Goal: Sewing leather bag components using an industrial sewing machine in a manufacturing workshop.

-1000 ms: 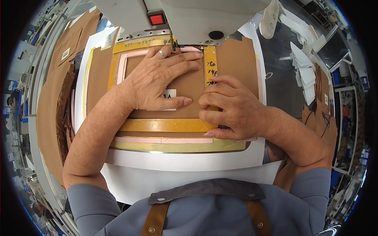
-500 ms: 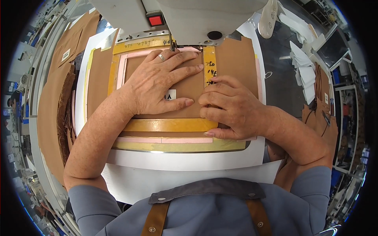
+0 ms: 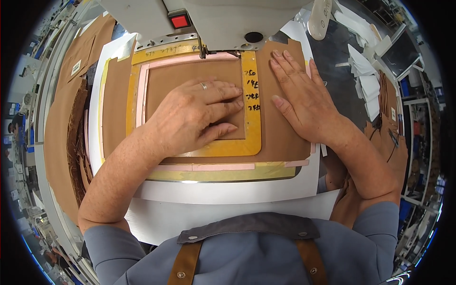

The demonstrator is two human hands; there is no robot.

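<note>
A flat yellow frame (image 3: 254,128) with handwritten marks lies on a piece of brown fabric (image 3: 285,135), its window bordered by pink strips (image 3: 140,92) at the left and top. Inside the window, my left hand (image 3: 197,111) rests on the brown fabric, fingers slightly bent and thumb apart, holding nothing. Its fingertips reach the frame's right bar. Flat on the fabric to the right of the frame lies my right hand (image 3: 304,97), fingers stretched and thumb spread. The sewing machine head (image 3: 237,23) stands over the frame's far edge, with its foot near the top right corner.
Under the fabric are a yellow-taped board edge (image 3: 223,174) and a white sheet (image 3: 228,194). Brown fabric pieces (image 3: 61,123) are stacked at the left, and others (image 3: 389,147) hang at the right. White papers (image 3: 365,80) and a dark screen (image 3: 403,54) stand beyond my right arm.
My right hand has left the frame's right bar, opened, and moved right and away from me onto the fabric. My left hand has drawn slightly nearer, covering a white label seen earlier.
</note>
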